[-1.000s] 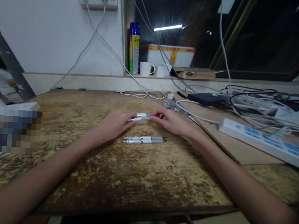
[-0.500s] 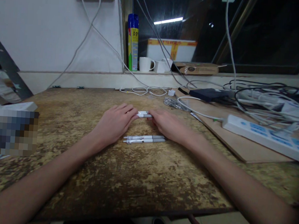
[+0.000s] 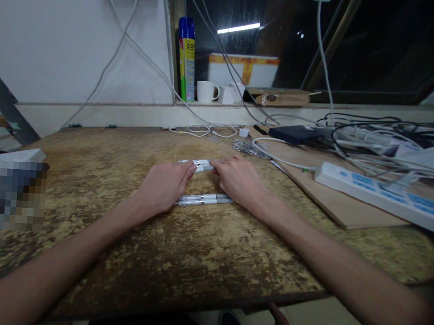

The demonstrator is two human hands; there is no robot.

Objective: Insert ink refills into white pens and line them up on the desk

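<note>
Two white-and-silver pens [image 3: 205,200] lie side by side across the worn wooden table [image 3: 196,250]. Beyond them is a second group of white pens [image 3: 203,165], running left to right between my hands; how many it holds I cannot tell. My left hand [image 3: 166,183] is closed, thumb and fingers at the left part of a pen in the far group. At the right end of that group my right hand [image 3: 239,180] pinches with thumb and forefinger. Its palm side partly covers the right end of the near pens.
A white power strip [image 3: 382,191] rests on a thin board [image 3: 333,205] at the right, with tangled cables [image 3: 371,136] behind. A crumpled clear wrapper [image 3: 246,147] and a white cable [image 3: 200,130] lie at the back. A mug [image 3: 206,91] and spray can [image 3: 187,61] stand on the sill.
The left hand has drawn back slightly toward me, so more of the far pens shows beyond it. The right hand's fingers remain at their right end. The whole view has shifted a little.
</note>
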